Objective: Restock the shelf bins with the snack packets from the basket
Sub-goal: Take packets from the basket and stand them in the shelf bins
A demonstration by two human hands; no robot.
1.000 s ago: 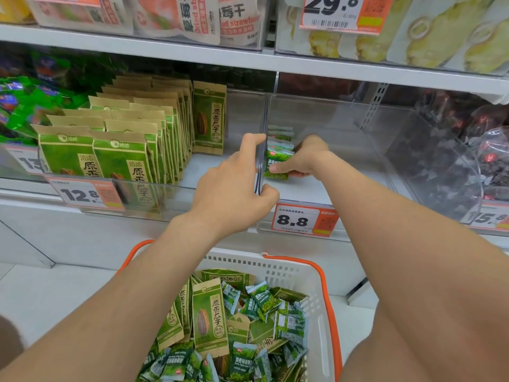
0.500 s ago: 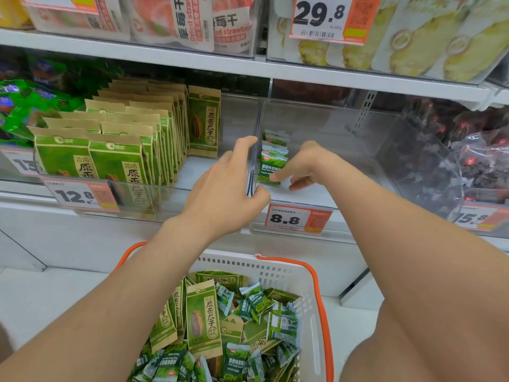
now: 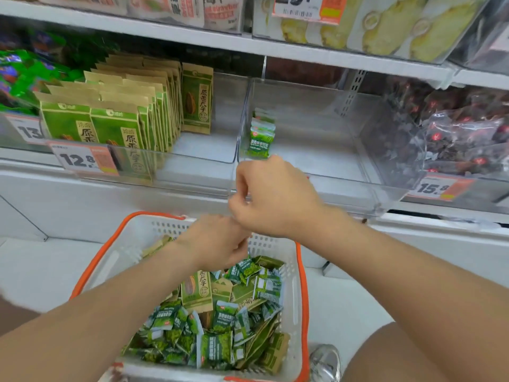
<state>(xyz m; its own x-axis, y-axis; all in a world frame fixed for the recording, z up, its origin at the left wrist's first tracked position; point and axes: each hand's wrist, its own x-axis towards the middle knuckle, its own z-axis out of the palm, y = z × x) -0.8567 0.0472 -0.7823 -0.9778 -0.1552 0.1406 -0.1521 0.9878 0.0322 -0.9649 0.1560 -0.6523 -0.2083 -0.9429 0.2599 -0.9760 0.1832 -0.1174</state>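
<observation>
A white basket with an orange rim (image 3: 303, 285) stands below the shelf, filled with small green snack packets (image 3: 217, 346) and a few larger kraft-and-green packets (image 3: 197, 290). My left hand (image 3: 217, 241) is low over the basket's far end, its blurred fingers pointing down at the packets and nothing seen in them. My right hand (image 3: 272, 197) hangs in front of the clear middle bin (image 3: 316, 161) with loosely curled fingers that hold nothing. A short row of small green packets (image 3: 259, 139) stands at that bin's left wall.
The left bin (image 3: 192, 172) holds rows of upright kraft-and-green packets (image 3: 110, 119), with a 12.8 price tag on its front. A bin of dark wrapped snacks (image 3: 462, 139) sits at the right. Another shelf of packets runs above. White floor surrounds the basket.
Both hands have left the middle bin and dropped. The left hand let go of the bin divider and went down to the basket. The right hand drew back from the packet row.
</observation>
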